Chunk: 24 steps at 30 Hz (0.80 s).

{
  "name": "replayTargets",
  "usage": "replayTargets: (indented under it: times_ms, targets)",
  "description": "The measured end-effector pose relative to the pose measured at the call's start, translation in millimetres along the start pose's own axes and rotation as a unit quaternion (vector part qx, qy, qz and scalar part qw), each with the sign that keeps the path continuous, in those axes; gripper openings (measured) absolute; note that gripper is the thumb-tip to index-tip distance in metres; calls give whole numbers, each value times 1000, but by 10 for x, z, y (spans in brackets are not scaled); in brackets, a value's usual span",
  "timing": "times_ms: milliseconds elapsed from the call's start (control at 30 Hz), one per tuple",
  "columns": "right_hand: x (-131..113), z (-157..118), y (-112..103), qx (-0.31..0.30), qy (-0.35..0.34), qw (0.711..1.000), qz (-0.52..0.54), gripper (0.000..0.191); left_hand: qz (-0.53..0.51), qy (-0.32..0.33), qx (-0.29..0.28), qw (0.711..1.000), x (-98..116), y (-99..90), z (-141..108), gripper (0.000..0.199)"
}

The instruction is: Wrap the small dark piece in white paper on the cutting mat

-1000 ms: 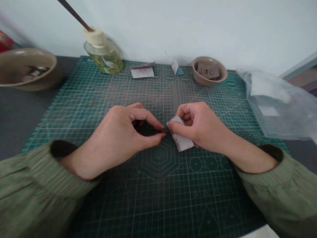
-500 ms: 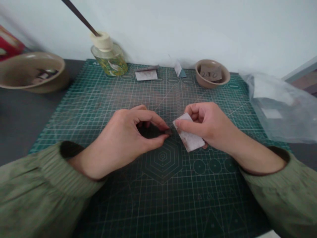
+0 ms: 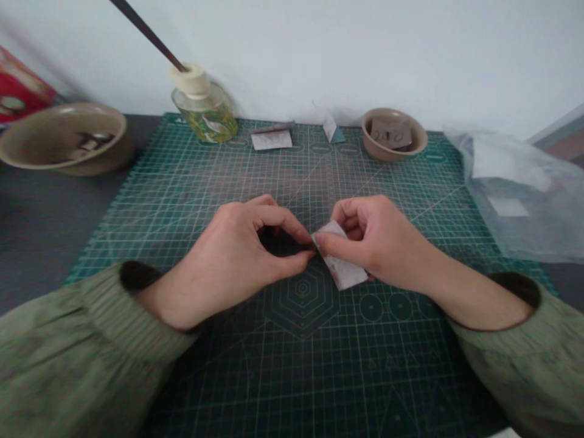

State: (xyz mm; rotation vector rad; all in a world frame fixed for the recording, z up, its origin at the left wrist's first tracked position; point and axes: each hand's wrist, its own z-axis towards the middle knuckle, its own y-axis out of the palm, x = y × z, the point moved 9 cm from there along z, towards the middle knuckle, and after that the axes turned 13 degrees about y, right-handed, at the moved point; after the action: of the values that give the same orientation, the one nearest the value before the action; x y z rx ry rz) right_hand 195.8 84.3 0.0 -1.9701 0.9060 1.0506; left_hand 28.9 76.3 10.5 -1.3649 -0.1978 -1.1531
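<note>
My right hand (image 3: 367, 237) pinches a folded piece of sandpaper (image 3: 344, 271), whitish on its visible side with brown stains along one edge. The thumb lies on top of it. My left hand (image 3: 255, 243) is closed in a pinch, thumb against forefinger, on a small dark piece (image 3: 314, 248). Most of that piece is hidden, and its kind is too small to make out. The sandpaper's left edge meets the dark piece at the left fingertips. Both hands are over the green cutting mat (image 3: 237, 377).
A bottle (image 3: 205, 112) with a dark stick stands at the back left. Folded pieces (image 3: 271, 140) lie near the wall. A small bowl (image 3: 381, 149) holds a card with handwritten digits. Left is a larger bowl (image 3: 27, 158) with small items; right, a clear plastic bag (image 3: 538, 231).
My right hand has moved left and slightly down, bringing the sandpaper against the small dark piece. The left hand keeps its pinch. The whole view has shifted slightly.
</note>
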Motion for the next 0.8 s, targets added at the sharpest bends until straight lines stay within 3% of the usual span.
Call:
replayTargets:
  times_ms: [667, 800]
  targets:
    - [-34, -4, -9, 33, -47, 997, -53, 26, 7, -10, -3, 1000, 3, 13, 8, 7]
    - [-25, 1, 15, 18, -39, 998, -54, 24, 5, -18, -3, 1000, -2, 20, 11, 7]
